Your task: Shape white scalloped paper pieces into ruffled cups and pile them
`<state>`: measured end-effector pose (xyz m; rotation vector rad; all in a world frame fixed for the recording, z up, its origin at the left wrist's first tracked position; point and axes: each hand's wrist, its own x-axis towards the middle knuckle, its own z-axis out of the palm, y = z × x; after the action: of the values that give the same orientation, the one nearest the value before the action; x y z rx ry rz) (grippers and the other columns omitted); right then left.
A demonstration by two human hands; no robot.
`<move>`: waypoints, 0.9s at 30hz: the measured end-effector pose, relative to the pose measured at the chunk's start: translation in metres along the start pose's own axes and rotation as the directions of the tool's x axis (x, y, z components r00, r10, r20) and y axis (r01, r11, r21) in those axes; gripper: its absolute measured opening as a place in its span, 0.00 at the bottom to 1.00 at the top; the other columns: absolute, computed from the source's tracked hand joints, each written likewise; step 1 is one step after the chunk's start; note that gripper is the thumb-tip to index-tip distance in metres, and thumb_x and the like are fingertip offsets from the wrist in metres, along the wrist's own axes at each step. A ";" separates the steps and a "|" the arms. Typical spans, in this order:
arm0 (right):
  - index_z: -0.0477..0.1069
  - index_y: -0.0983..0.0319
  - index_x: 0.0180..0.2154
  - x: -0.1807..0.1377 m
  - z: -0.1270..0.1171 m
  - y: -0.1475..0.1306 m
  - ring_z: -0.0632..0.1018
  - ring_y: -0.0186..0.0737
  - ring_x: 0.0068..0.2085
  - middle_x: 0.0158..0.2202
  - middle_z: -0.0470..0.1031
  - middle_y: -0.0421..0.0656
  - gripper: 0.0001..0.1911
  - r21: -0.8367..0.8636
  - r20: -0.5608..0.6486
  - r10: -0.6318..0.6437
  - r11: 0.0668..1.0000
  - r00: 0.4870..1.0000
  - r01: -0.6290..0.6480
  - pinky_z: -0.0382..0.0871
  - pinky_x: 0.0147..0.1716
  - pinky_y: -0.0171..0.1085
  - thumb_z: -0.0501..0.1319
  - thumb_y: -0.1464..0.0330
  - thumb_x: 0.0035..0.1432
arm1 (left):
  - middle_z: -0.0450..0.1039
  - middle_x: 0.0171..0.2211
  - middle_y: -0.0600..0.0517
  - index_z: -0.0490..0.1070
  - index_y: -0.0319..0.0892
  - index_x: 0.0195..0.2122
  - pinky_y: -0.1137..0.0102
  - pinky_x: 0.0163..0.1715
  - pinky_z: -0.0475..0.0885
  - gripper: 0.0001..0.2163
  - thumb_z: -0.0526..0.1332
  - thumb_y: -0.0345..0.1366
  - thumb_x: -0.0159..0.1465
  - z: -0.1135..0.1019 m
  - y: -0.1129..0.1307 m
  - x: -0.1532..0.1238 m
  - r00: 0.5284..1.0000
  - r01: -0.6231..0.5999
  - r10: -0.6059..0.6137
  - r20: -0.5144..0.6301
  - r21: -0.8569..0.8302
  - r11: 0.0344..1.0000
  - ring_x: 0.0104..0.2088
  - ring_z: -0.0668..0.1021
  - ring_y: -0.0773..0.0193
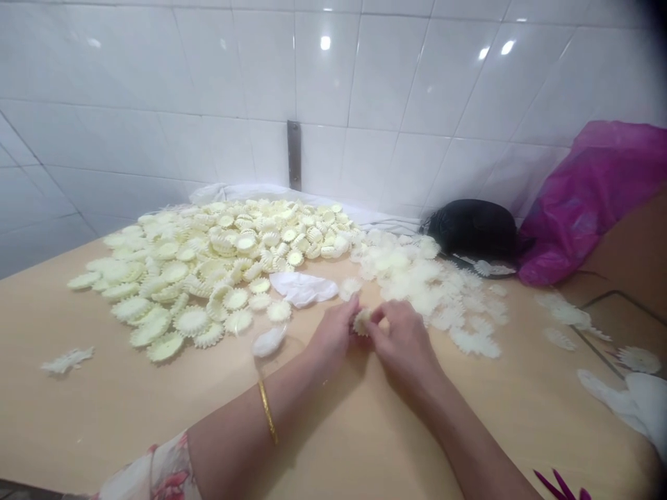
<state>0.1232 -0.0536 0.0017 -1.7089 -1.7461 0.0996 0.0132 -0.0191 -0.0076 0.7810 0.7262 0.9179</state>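
Observation:
My left hand (pixel 333 333) and my right hand (pixel 401 344) meet above the tan tabletop (pixel 94 430), pinching a small cream scalloped piece (pixel 361 321) between their fingertips. A gold bangle (pixel 267 411) circles my left wrist. To the left lies a heap of ruffled cream discs (pixel 224 257), and flat pale scalloped cutouts (pixel 422 285) spread out beyond my right hand. Near my left hand are a crumpled white piece (pixel 302 288) and a smaller white scrap (pixel 269 342). The material of these pieces is hard to tell.
A white tiled wall (pixel 365 83) with a metal strip (pixel 294 154) rises behind the table. A black bag (pixel 472 228) and a magenta plastic bag (pixel 588 208) stand at the back right. White cloth (pixel 636 406) and loose white cutouts (pixel 567 316) lie at the right.

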 end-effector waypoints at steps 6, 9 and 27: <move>0.66 0.61 0.22 0.003 0.000 0.004 0.69 0.42 0.33 0.26 0.70 0.43 0.08 0.189 -0.015 0.095 0.978 0.995 -0.091 0.59 0.33 0.38 0.53 0.70 0.50 | 0.70 0.23 0.51 0.71 0.36 0.30 0.74 0.26 0.67 0.09 0.66 0.31 0.48 -0.002 -0.001 0.002 0.999 -0.018 0.017 0.041 0.025 1.000 0.24 0.72 0.69; 0.67 0.61 0.22 0.007 -0.002 0.008 0.70 0.40 0.29 0.24 0.70 0.41 0.07 0.447 0.124 0.209 0.861 0.970 -0.243 0.60 0.30 0.37 0.55 0.68 0.49 | 0.71 0.24 0.49 0.71 0.34 0.29 0.72 0.28 0.70 0.07 0.62 0.21 0.47 -0.001 0.002 0.004 1.000 0.005 -0.005 -0.020 0.007 1.000 0.24 0.73 0.67; 0.67 0.62 0.28 0.005 0.004 0.008 0.72 0.37 0.28 0.26 0.73 0.41 0.16 0.704 0.322 0.143 0.625 0.936 -0.337 0.64 0.27 0.34 0.63 0.55 0.45 | 0.70 0.22 0.52 0.66 0.37 0.25 0.74 0.24 0.69 0.08 0.64 0.23 0.45 -0.007 -0.001 0.007 0.978 -0.125 0.145 -0.149 0.133 0.983 0.21 0.72 0.70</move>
<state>0.1284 -0.0465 -0.0035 -1.2925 -1.3015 1.0536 0.0110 -0.0111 -0.0141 0.8816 0.8832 1.0745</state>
